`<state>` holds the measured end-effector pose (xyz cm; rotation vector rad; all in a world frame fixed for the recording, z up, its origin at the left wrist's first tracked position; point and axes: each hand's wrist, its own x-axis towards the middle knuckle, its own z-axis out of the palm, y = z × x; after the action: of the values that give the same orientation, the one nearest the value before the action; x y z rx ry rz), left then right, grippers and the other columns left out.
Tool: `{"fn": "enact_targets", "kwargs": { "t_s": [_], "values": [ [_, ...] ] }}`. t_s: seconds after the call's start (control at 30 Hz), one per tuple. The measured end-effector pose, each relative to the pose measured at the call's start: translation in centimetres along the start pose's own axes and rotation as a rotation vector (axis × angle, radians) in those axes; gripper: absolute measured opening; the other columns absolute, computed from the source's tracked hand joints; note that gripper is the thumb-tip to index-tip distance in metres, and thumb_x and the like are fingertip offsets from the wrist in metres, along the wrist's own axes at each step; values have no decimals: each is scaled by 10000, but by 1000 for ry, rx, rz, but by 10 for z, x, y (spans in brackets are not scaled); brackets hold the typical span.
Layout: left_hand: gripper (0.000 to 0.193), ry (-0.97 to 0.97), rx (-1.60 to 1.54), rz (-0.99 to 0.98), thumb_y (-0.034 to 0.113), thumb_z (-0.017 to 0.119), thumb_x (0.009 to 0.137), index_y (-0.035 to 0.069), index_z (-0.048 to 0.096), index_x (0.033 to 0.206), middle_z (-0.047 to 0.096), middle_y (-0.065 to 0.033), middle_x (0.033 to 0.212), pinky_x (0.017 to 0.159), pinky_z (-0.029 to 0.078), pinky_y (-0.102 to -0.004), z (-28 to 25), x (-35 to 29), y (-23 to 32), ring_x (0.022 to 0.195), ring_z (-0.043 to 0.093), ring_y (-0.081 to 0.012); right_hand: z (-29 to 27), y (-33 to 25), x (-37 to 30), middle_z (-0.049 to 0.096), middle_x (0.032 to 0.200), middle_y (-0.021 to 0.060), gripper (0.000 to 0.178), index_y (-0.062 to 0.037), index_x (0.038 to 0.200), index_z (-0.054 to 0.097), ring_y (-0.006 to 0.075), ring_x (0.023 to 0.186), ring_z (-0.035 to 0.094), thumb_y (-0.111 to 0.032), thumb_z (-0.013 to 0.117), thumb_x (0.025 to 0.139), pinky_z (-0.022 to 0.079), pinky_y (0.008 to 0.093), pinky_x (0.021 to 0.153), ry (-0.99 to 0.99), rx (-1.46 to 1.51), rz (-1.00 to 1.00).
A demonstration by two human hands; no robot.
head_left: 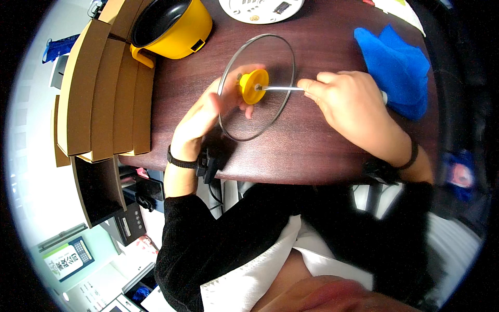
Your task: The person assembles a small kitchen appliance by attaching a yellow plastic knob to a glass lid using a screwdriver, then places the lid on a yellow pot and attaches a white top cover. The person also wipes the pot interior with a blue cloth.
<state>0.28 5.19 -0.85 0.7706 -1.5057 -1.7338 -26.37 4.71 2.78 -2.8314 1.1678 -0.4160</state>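
A round clear glass lid [271, 110] with a metal rim stands tilted on edge above the table. At its middle is a yellow knob [253, 86]. My left hand [204, 112] is behind the glass, its fingers curled around the knob and partly seen through the lid. My right hand [349, 104] grips a screwdriver [283, 88] by its handle, which is mostly hidden in the fist. The thin metal shaft points left, its tip at the screw in the knob's centre.
A yellow pot [182, 39] with a dark inside stands at the back left, beside open cardboard boxes [104, 93]. A white round base [260, 11] lies at the far edge of view. A blue cloth [397, 73] is crumpled right of my right hand on the dark wooden table [291, 161].
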Motion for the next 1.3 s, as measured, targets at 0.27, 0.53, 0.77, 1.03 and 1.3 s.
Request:
{"fn": "enact_targets", "kwargs": {
  "t_s": [0.27, 0.53, 0.77, 1.03, 1.3],
  "values": [
    [1213, -124, -10, -85, 341, 913, 499, 14, 270, 1474, 427, -127, 1361, 866, 457, -332, -7, -7, 16, 1001, 536, -195, -9, -2, -4, 626, 712, 92, 124, -89, 877, 662, 288, 626, 649, -135, 564, 818, 516, 406, 550, 5, 74, 1],
    [1026, -40, -18, 10, 637, 645, 745, -14, 288, 1453, 410, -158, 1388, 756, 455, -328, -1, -7, 9, 756, 479, -152, -5, -1, -1, 637, 718, 120, 127, -75, 894, 663, 314, 630, 641, -145, 567, 851, 513, 422, 558, 38, 223, 5],
    [1016, 52, 98, 11, 776, 400, 794, 10, 302, 1454, 442, -117, 1351, 634, 394, -252, 2, -2, -1, 693, 447, -136, 6, -3, -1, 646, 709, 138, 135, -70, 903, 668, 325, 614, 641, -152, 565, 875, 512, 429, 544, 48, 255, 34],
    [1026, 77, 172, -36, 817, 337, 778, 1, 354, 1399, 480, -105, 1107, 608, 375, -251, 6, 5, 0, 660, 430, -131, 21, 4, 0, 627, 678, 196, 123, -76, 862, 679, 362, 631, 643, -152, 585, 878, 524, 448, 577, 19, 417, 98],
    [1030, 96, 157, -62, 827, 332, 767, 6, 363, 1389, 465, -97, 1159, 594, 362, -246, 8, 7, 1, 767, 422, -132, 20, 4, 2, 616, 696, 213, 109, -62, 845, 674, 380, 666, 634, -121, 585, 865, 509, 465, 596, -15, 554, 144]
  ]
}}
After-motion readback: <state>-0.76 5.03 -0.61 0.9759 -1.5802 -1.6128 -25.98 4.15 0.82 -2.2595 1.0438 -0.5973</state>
